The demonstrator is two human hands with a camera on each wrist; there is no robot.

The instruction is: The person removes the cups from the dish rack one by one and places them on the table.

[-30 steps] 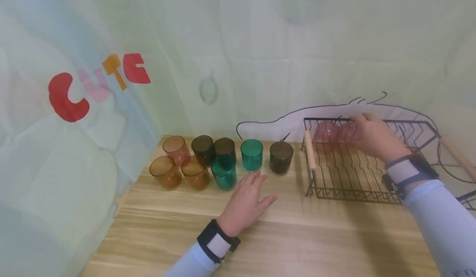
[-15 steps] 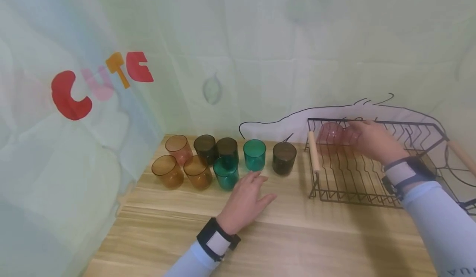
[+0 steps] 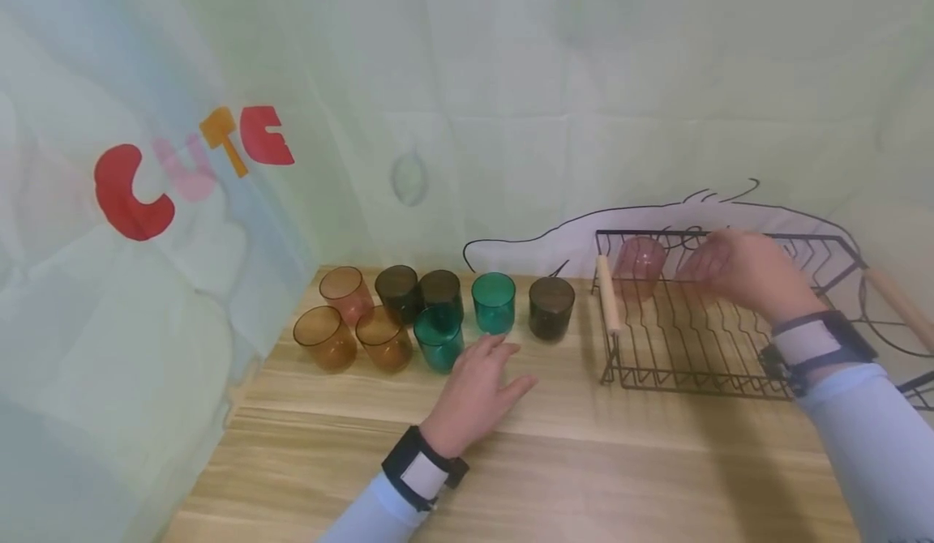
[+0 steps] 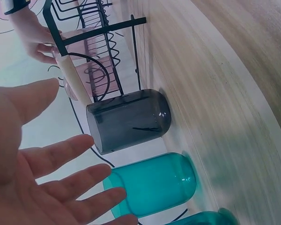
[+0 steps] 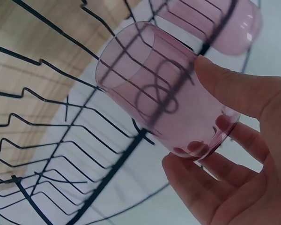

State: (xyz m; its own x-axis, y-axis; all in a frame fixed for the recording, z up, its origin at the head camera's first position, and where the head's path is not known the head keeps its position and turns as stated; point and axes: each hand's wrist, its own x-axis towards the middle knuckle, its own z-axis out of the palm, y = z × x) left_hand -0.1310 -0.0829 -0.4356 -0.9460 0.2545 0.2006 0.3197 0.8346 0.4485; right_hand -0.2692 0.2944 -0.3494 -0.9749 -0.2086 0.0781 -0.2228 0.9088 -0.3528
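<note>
My right hand (image 3: 759, 275) holds a pink glass (image 3: 702, 266) at the back of the black wire dish rack (image 5: 110, 174). In the right wrist view, thumb and fingers grip its base end while its mouth points down toward the wires, tilted. A second pink glass (image 3: 640, 261) sits upside down in the rack's back left corner, apart from the held one. My left hand (image 3: 473, 401) hovers or rests over the table with fingers spread, holding nothing. Nearest it are a teal glass (image 3: 440, 340), another teal glass (image 3: 494, 304) and a dark grey glass (image 4: 129, 122).
Left of these stand two more dark glasses (image 3: 397, 293), two amber glasses (image 3: 326, 340) and a pinkish glass (image 3: 346, 296), mouths up. Wooden handles (image 3: 608, 296) flank the rack. A printed curtain (image 3: 511, 162) hangs behind the wooden table (image 3: 306, 462).
My right hand has shifted a little to the right with the pink glass, widening the gap to the other pink glass. The left hand has hardly moved.
</note>
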